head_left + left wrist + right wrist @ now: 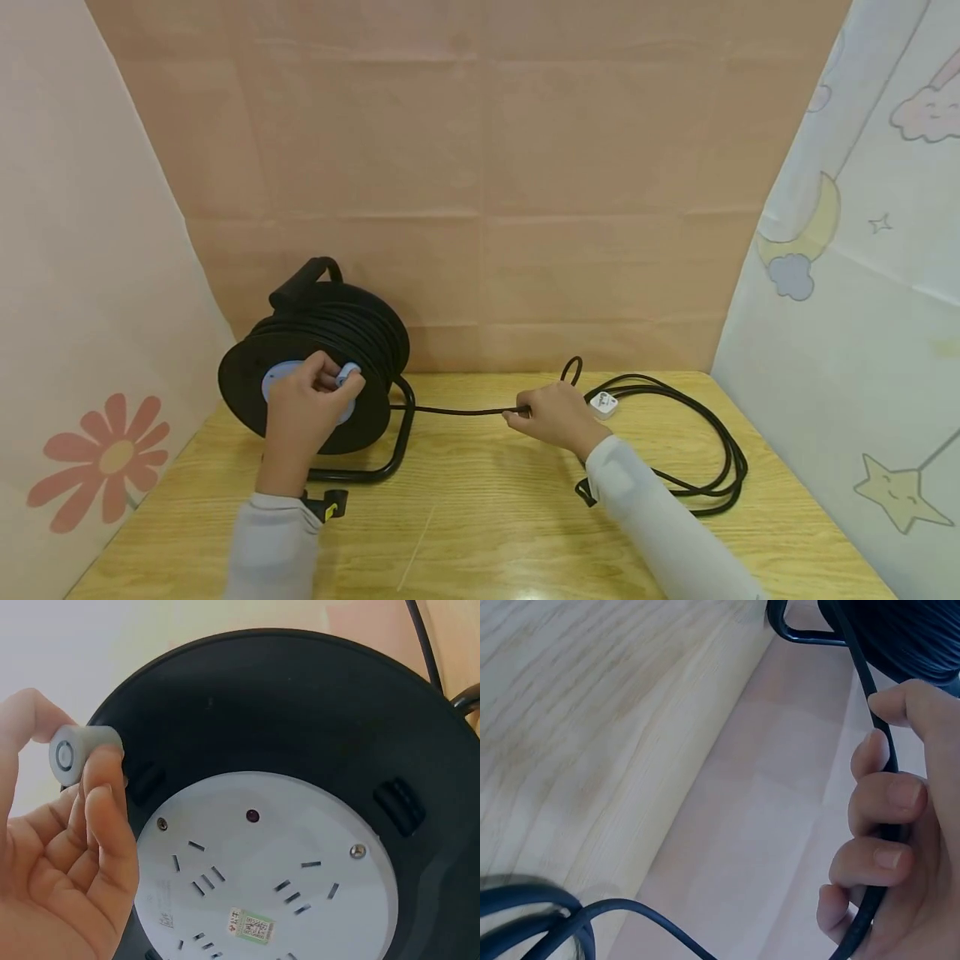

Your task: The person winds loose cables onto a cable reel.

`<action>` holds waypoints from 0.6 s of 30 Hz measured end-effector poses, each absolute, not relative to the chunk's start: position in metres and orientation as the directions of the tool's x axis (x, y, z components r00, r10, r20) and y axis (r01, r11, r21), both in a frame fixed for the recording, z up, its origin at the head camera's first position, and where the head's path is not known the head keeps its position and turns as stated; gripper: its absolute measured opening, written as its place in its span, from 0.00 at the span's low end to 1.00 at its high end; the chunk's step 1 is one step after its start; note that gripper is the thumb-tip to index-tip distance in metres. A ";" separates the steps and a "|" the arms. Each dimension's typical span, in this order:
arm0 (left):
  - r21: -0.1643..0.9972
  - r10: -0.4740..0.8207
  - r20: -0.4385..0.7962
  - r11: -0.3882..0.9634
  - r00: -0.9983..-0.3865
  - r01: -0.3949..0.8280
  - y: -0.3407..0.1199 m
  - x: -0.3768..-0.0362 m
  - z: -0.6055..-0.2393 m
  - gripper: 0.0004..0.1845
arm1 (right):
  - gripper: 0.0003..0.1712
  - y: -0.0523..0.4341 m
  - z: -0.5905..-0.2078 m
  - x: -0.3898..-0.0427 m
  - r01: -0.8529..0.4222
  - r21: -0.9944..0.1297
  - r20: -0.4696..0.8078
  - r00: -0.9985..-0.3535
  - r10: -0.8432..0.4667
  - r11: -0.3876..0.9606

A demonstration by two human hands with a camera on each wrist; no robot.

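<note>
A black cable reel (315,367) stands on a black tube frame (397,433) at the table's left. My left hand (311,400) grips the reel's pale winding knob (79,754) between thumb and fingers, over the light face plate (270,862) with its sockets. My right hand (551,414) holds the black cable (457,410), which runs taut from the reel to my curled fingers (889,825). Behind that hand the loose cable lies in loops (712,450) with a white plug (603,405) among them.
The wooden table (480,517) is boxed in by a peach backdrop behind, a flower-print sheet on the left and a moon-and-star sheet on the right. A small black and yellow object (330,504) sits by my left sleeve.
</note>
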State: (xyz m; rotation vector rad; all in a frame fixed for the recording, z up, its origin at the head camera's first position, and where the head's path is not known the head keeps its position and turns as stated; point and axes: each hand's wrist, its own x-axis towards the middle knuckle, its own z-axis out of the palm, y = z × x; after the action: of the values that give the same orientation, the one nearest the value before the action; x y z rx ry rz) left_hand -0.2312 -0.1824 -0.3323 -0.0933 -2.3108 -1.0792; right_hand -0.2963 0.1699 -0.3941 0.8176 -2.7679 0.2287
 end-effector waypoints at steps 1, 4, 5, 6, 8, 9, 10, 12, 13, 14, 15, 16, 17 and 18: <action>0.685 -0.170 0.522 0.668 -0.836 0.291 -0.183 -0.231 -0.333 0.12 | 0.21 0.169 -0.395 -0.297 -0.558 -0.075 0.280 -0.807 -0.520 0.826; 0.701 -0.162 0.480 0.662 -0.862 0.266 -0.184 -0.231 -0.333 0.13 | 0.19 0.166 -0.397 -0.298 -0.572 -0.078 0.281 -0.798 -0.532 0.816; 0.706 -0.159 0.463 0.661 -0.872 0.254 -0.184 -0.231 -0.333 0.14 | 0.18 0.165 -0.397 -0.299 -0.579 -0.077 0.280 -0.794 -0.540 0.812; 0.710 -0.156 0.448 0.661 -0.881 0.244 -0.184 -0.231 -0.333 0.14 | 0.16 0.165 -0.398 -0.300 -0.585 -0.074 0.280 -0.790 -0.546 0.808; 0.718 -0.145 0.411 0.659 -0.900 0.222 -0.184 -0.231 -0.332 0.15 | 0.14 0.164 -0.398 -0.302 -0.605 -0.062 0.296 -0.771 -0.564 0.794; 0.723 -0.135 0.392 0.657 -0.910 0.214 -0.184 -0.231 -0.332 0.15 | 0.14 0.164 -0.398 -0.303 -0.614 -0.049 0.313 -0.758 -0.571 0.788; 0.724 -0.122 0.372 0.659 -0.920 0.205 -0.185 -0.231 -0.332 0.15 | 0.15 0.165 -0.397 -0.303 -0.621 -0.038 0.337 -0.746 -0.574 0.783; 0.727 -0.088 0.326 0.660 -0.941 0.190 -0.185 -0.231 -0.332 0.16 | 0.17 0.166 -0.396 -0.305 -0.625 -0.019 0.392 -0.723 -0.569 0.781; 0.729 -0.070 0.300 0.660 -0.951 0.181 -0.185 -0.231 -0.332 0.17 | 0.18 0.166 -0.395 -0.305 -0.625 -0.017 0.419 -0.713 -0.562 0.780; 0.730 -0.052 0.274 0.661 -0.960 0.173 -0.185 -0.231 -0.333 0.17 | 0.20 0.167 -0.394 -0.305 -0.624 -0.016 0.439 -0.706 -0.555 0.781; 0.733 -0.035 0.246 0.661 -0.969 0.162 -0.186 -0.231 -0.334 0.18 | 0.21 0.167 -0.394 -0.305 -0.628 -0.024 0.450 -0.702 -0.552 0.778; 0.741 -0.019 0.214 0.655 -0.977 0.150 -0.186 -0.231 -0.336 0.18 | 0.22 0.166 -0.394 -0.305 -0.634 -0.034 0.455 -0.698 -0.553 0.772; 0.748 -0.007 0.183 0.650 -0.983 0.135 -0.187 -0.231 -0.337 0.18 | 0.22 0.165 -0.394 -0.305 -0.646 -0.045 0.454 -0.693 -0.561 0.762; 0.757 0.006 0.155 0.642 -0.988 0.123 -0.188 -0.231 -0.339 0.19 | 0.21 0.163 -0.394 -0.305 -0.659 -0.057 0.450 -0.687 -0.570 0.750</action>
State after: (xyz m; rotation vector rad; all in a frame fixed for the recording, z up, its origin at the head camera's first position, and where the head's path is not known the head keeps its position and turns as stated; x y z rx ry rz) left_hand -0.2308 -0.1880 -0.3390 -0.1071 -2.7192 -1.2695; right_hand -0.3050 0.1630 -0.3941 0.9387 -2.5408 0.3000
